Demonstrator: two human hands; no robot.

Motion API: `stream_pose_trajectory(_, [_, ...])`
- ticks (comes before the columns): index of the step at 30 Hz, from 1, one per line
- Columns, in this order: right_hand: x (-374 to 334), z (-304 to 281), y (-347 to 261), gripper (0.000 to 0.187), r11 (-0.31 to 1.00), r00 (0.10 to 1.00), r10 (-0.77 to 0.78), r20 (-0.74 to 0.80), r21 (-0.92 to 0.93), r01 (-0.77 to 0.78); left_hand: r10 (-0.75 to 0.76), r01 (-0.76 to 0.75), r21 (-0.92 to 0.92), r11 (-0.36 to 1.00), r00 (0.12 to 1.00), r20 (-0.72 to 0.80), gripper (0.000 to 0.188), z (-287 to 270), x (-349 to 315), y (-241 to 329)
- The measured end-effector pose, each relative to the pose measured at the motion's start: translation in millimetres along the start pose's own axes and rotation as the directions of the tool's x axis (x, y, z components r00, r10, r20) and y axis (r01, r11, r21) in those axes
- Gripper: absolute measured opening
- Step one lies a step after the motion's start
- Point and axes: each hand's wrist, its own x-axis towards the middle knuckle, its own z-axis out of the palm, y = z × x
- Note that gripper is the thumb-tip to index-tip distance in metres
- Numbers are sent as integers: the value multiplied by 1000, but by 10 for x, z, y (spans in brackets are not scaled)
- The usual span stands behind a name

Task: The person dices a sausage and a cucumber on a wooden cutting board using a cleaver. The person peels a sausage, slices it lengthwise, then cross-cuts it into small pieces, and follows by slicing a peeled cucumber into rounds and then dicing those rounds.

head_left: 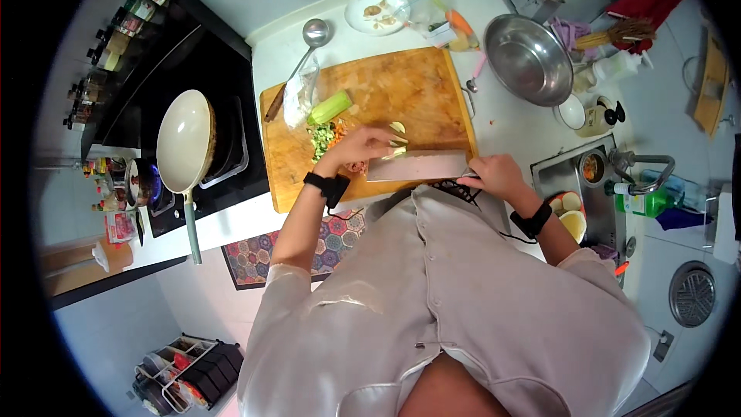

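Observation:
My right hand (498, 175) grips the handle of a wide cleaver (421, 167), whose blade lies nearly level along the near edge of the wooden cutting board (417, 81). My left hand (361, 146) is beside the blade, its fingers curled down on a pale green vegetable piece (396, 153). Another small pale slice (397, 127) lies just beyond the fingertips. To the left of that hand are diced green and orange vegetables (326, 139) and a cut length of zucchini (330, 107). Pinkish chopped bits (356, 167) show partly under my left wrist.
A ladle (315, 33) and a clear plastic bag (299, 100) rest across the board's left side. The stove with a pale frying pan (185, 141) stands left. Behind are a white plate (377, 12) and a steel bowl (529, 59); the sink (549, 172) is at right.

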Motion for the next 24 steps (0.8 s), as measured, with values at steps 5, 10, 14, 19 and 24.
stream_pose_trajectory(5, [-11,-18,-35,53,999,995,-40,-87,-8,40,-90,115,-66,991,948,305,34,43,175,-233])
stream_pose_trajectory(10, [-98,5,-46,53,1000,996,-6,-92,28,8,-60,59,11,998,949,308,32,65,240,-275])
stream_pose_trajectory(14, [-131,20,-39,54,998,998,54,-44,38,-52,-124,157,-70,985,930,346,31,78,259,-236])
stream_pose_trajectory(19, [-107,-8,-54,54,998,997,46,-62,46,-43,-140,206,-146,967,919,370,32,87,303,-307])
stream_pose_trajectory(24, [-199,-66,-32,53,993,996,78,-33,97,-75,-160,173,-15,985,941,298,26,120,331,-458])
